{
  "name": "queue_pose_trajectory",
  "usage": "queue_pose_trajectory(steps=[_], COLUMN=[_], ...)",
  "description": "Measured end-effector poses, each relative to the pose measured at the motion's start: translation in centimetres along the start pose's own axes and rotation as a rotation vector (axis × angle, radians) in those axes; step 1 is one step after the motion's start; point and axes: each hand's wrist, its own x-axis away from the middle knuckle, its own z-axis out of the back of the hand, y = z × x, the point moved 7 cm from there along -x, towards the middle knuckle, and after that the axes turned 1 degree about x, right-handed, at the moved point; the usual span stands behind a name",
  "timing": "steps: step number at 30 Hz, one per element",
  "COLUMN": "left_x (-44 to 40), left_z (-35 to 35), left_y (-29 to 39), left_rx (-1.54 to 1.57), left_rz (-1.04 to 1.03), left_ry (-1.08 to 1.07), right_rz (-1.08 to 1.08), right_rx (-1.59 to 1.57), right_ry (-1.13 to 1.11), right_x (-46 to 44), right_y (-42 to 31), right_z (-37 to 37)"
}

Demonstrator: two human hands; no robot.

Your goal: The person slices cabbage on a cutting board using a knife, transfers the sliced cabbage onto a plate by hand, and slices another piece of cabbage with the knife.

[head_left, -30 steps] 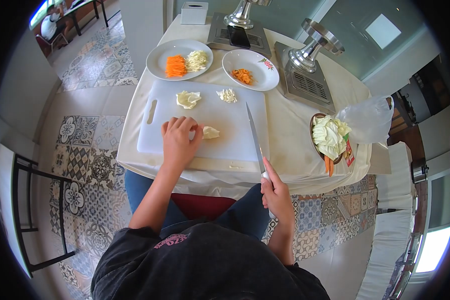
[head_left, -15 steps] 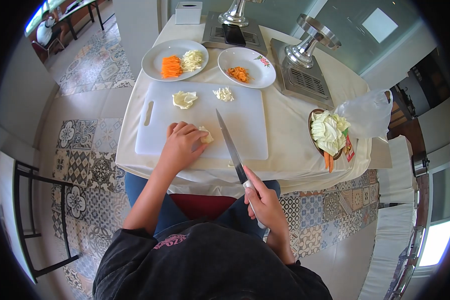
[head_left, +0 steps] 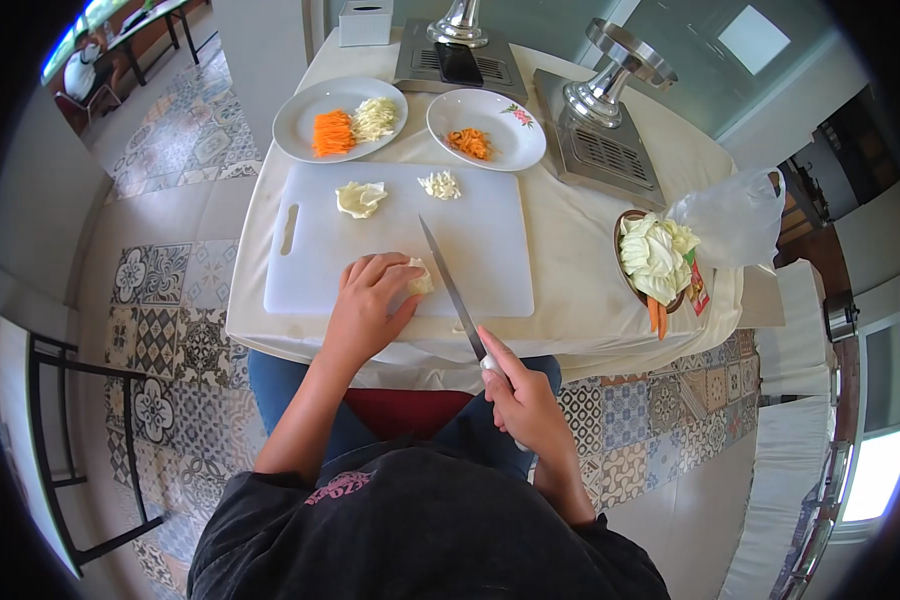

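My left hand (head_left: 370,305) rests near the front of the white cutting board (head_left: 310,270), its fingers pressed on a small folded cabbage piece (head_left: 423,278). My right hand (head_left: 522,392) is wrapped round the white handle of a knife (head_left: 454,290). The blade slants up and left over the board, just right of the cabbage piece. Further back on the board lie a loose cabbage leaf (head_left: 360,199) and a little pile of chopped cabbage (head_left: 439,185).
Behind the board are a plate (head_left: 296,118) of carrot and cabbage strips and a flowered plate (head_left: 518,140) with carrot bits. A bowl of cabbage leaves (head_left: 656,255) and carrots, a plastic bag (head_left: 735,222), and metal stands (head_left: 605,150) are rightward. A person (head_left: 85,72) sits far left.
The knife has swung left from the board's right edge to beside the cabbage piece, moving with my right hand. My left hand has shifted slightly right and down, still on the piece.
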Motion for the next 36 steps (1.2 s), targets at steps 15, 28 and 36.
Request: queue_pose_trajectory(steps=[15,28,36], left_x=[0.5,0.4,0.6], left_z=[-1.3,-1.6,-1.6], left_y=[0.6,0.9,0.6], left_rx=[-0.131,-0.183,-0.18], left_rz=[0.062,0.086,0.11], left_ry=[0.076,0.093,0.128], right_rz=[0.327,0.288,0.212], right_rx=[0.247,0.309,0.293], right_ry=[0.121,0.081,0.0], right_x=[-0.2,-0.6,1.4], right_y=[-2.2,-2.3,-3.0], right_z=[-1.5,-2.0,-0.6])
